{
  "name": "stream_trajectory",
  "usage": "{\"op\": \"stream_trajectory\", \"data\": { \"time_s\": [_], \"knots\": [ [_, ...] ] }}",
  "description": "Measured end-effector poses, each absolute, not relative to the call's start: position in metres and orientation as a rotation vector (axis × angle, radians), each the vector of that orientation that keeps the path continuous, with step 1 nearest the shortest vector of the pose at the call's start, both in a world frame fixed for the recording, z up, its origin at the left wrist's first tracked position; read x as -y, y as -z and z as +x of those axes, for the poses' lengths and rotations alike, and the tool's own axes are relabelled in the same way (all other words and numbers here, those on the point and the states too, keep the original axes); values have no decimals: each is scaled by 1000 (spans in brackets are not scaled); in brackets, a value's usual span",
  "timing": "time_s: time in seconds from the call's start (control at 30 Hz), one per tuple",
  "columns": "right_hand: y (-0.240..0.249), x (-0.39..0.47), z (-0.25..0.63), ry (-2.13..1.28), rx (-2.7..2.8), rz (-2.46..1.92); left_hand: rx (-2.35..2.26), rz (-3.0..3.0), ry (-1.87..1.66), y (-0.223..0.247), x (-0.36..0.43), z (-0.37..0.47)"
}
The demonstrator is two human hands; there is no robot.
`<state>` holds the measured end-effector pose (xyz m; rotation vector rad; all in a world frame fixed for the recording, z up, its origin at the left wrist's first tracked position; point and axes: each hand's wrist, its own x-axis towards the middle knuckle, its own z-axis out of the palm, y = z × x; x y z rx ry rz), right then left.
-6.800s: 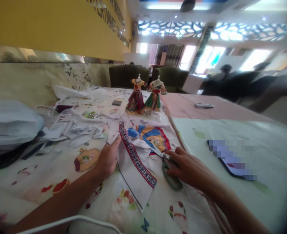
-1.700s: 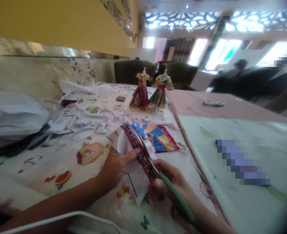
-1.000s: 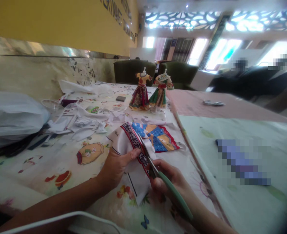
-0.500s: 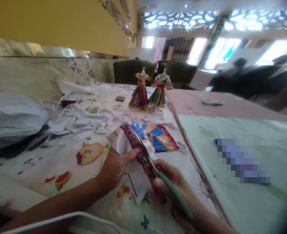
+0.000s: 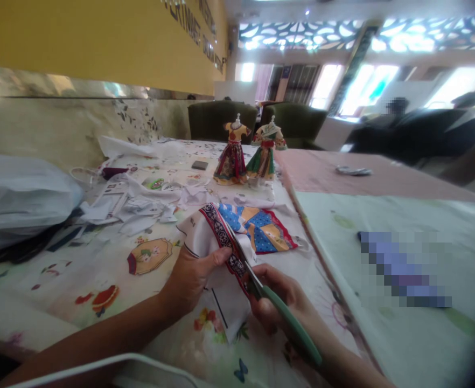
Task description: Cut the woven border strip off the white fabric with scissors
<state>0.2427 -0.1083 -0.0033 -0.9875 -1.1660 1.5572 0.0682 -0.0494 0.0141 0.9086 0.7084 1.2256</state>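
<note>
My left hand [image 5: 193, 277] pinches a white cloth [image 5: 201, 234] whose dark patterned, red-edged band [image 5: 218, 226] runs down toward my right hand. The thumb presses on the band. Green-handled scissors [image 5: 292, 320] are in my right hand [image 5: 280, 296], their blades lying along the band's right edge, close together. A blue and tan patterned piece with a red border [image 5: 267, 229] lies just beyond the blades. To the left, a tan cut piece [image 5: 149, 256] rests on the flowered tablecloth [image 5: 160, 350].
Two small dressed dress forms [image 5: 231, 156] [image 5: 264, 156] stand at the back. White scraps [image 5: 128, 210] and a white bag [image 5: 23, 194] lie at the left. A blurred blue object [image 5: 403, 269] is on the right. A white cable [image 5: 128, 357] crosses the front.
The scissor blades have come closer together along the band. Both hands have stayed in nearly the same place, and the whole view has shifted very slightly.
</note>
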Motion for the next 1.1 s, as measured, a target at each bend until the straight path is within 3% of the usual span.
{"op": "stream_trajectory", "data": {
  "time_s": [1.1],
  "knots": [
    [3,112,243,-1584,1162,-993,-704,912,-1206,-21,53,69]
  ]
}}
